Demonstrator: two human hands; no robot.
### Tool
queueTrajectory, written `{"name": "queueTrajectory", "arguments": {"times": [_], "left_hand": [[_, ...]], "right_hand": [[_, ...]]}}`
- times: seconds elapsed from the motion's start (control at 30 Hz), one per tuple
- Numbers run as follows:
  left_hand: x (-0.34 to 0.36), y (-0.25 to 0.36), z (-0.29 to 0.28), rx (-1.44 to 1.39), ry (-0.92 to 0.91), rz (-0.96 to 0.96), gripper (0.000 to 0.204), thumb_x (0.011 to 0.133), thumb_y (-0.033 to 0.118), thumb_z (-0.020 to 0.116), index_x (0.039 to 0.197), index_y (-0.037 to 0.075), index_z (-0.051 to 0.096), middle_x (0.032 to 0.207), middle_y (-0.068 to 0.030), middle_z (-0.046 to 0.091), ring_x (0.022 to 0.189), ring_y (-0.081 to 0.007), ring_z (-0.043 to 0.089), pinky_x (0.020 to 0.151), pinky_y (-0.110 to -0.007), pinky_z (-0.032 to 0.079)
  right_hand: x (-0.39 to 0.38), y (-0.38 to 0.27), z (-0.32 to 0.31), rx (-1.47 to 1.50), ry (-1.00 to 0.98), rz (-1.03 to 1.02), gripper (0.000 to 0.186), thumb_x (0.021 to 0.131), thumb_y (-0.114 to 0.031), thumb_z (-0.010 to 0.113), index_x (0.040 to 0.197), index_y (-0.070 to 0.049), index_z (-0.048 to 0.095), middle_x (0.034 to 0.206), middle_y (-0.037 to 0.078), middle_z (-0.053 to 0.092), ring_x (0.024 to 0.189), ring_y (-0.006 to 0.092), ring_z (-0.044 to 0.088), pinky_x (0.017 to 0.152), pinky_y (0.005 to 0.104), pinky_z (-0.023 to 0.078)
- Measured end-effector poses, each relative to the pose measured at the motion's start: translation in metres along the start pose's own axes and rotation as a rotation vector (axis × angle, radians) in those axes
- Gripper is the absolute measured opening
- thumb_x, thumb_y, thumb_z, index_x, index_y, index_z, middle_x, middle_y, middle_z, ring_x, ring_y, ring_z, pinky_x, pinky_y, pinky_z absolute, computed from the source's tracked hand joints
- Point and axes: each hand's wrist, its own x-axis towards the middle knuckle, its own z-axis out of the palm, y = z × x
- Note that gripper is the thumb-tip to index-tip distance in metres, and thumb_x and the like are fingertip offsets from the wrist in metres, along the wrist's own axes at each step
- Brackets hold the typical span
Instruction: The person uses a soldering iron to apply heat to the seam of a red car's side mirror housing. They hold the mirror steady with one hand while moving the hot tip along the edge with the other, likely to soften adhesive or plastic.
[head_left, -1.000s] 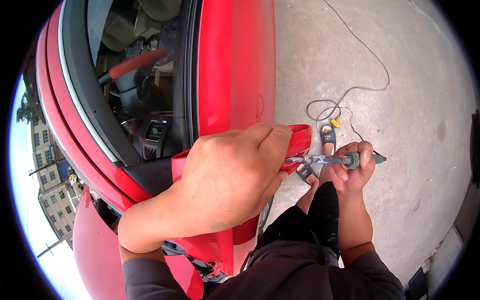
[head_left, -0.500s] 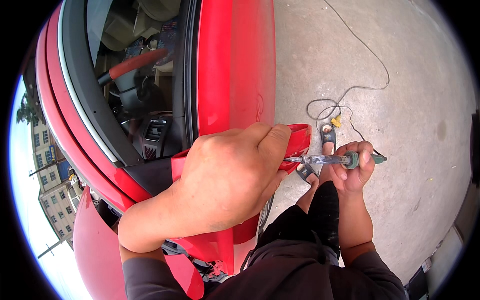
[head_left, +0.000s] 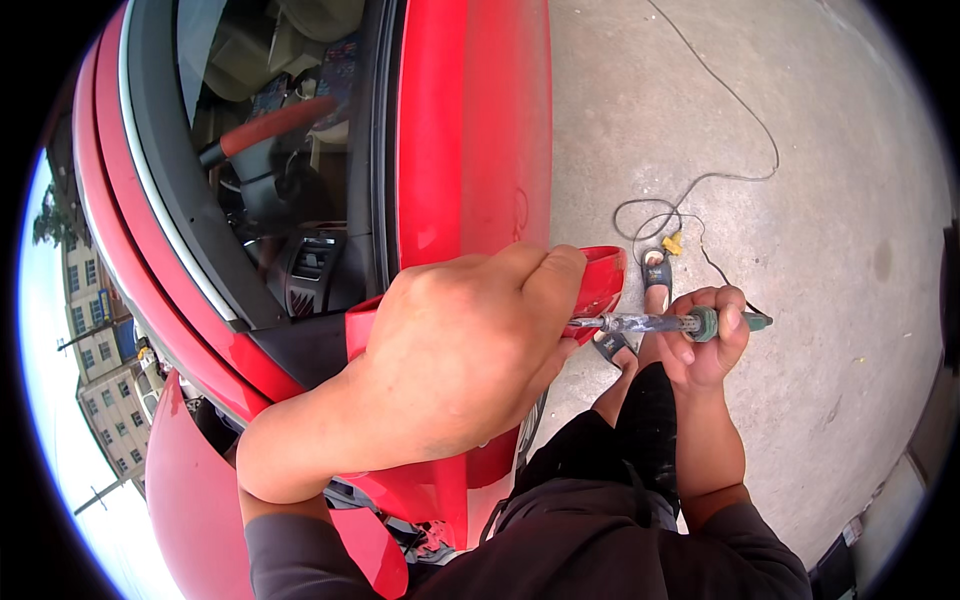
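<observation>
My left hand (head_left: 460, 350) is wrapped over a red side mirror housing (head_left: 605, 268) at the car's front door corner, and covers most of it. In my right hand (head_left: 712, 345) is a soldering iron (head_left: 645, 323) with a green handle and a stained metal barrel. The iron lies nearly level and points left. Its thin tip reaches the housing beside my left fingers; whether it touches the surface I cannot tell.
A red car door (head_left: 475, 130) and its side window (head_left: 275, 150) run along the left. A thin black cord (head_left: 745, 178) loops over the concrete floor (head_left: 850, 200), with a yellow piece (head_left: 673, 243) near my sandalled feet. Further left is a raised red panel (head_left: 200, 500).
Very little differs. My left hand and the mirror housing have shifted slightly in the picture, and the iron's tip stays beside the housing.
</observation>
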Motion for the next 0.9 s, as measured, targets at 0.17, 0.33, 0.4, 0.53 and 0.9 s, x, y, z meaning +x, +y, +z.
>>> {"name": "queueTrajectory", "arguments": {"times": [0.17, 0.33, 0.4, 0.53, 0.9], "left_hand": [[-0.0001, -0.001, 0.0006, -0.009, -0.002, -0.003, 0.056, 0.071, 0.011, 0.086, 0.12, -0.002, 0.064, 0.082, -0.0125, 0.063, 0.067, -0.0324, 0.065, 0.057, -0.041, 0.052], [-0.0007, -0.0011, 0.0008, -0.004, -0.004, -0.007, 0.056, 0.071, 0.01, 0.086, 0.121, -0.003, 0.064, 0.085, -0.0132, 0.065, 0.069, -0.0331, 0.066, 0.059, -0.041, 0.053], [-0.0004, -0.0013, 0.0008, -0.008, -0.005, -0.007, 0.056, 0.071, 0.01, 0.086, 0.121, -0.003, 0.065, 0.086, -0.0134, 0.066, 0.069, -0.0333, 0.067, 0.059, -0.041, 0.054], [-0.0005, -0.0001, 0.0004, -0.006, 0.0, -0.012, 0.056, 0.072, 0.011, 0.086, 0.121, -0.003, 0.065, 0.086, -0.0136, 0.066, 0.07, -0.0336, 0.067, 0.06, -0.041, 0.054], [-0.0004, -0.0001, -0.0001, -0.005, -0.012, -0.012, 0.055, 0.072, 0.012, 0.086, 0.121, -0.003, 0.065, 0.088, -0.0137, 0.066, 0.071, -0.0335, 0.067, 0.06, -0.04, 0.054]], "right_hand": [[-0.0044, 0.0053, -0.0079, 0.023, 0.087, -0.007, 0.048, 0.101, -0.031, 0.066, 0.07, -0.015, 0.033, 0.063, 0.001, 0.044, 0.046, 0.0123, 0.045, 0.036, 0.0267, 0.038], [-0.0037, 0.0055, -0.0059, 0.013, 0.085, -0.02, 0.047, 0.101, -0.029, 0.066, 0.07, -0.016, 0.034, 0.063, 0.001, 0.045, 0.046, 0.0122, 0.046, 0.038, 0.0265, 0.039], [-0.0039, 0.0053, -0.0078, 0.032, 0.067, -0.021, 0.046, 0.101, -0.029, 0.066, 0.071, -0.016, 0.034, 0.064, 0.001, 0.046, 0.046, 0.0126, 0.046, 0.037, 0.0267, 0.039], [-0.0046, -0.0001, -0.0043, 0.026, 0.075, 0.001, 0.047, 0.102, -0.03, 0.065, 0.07, -0.016, 0.032, 0.064, 0.002, 0.047, 0.043, 0.0137, 0.045, 0.036, 0.0272, 0.038], [-0.0037, 0.0005, -0.0069, -0.023, 0.074, -0.016, 0.051, 0.101, -0.033, 0.065, 0.069, -0.014, 0.031, 0.062, 0.005, 0.048, 0.041, 0.0153, 0.046, 0.034, 0.0274, 0.036]]}}
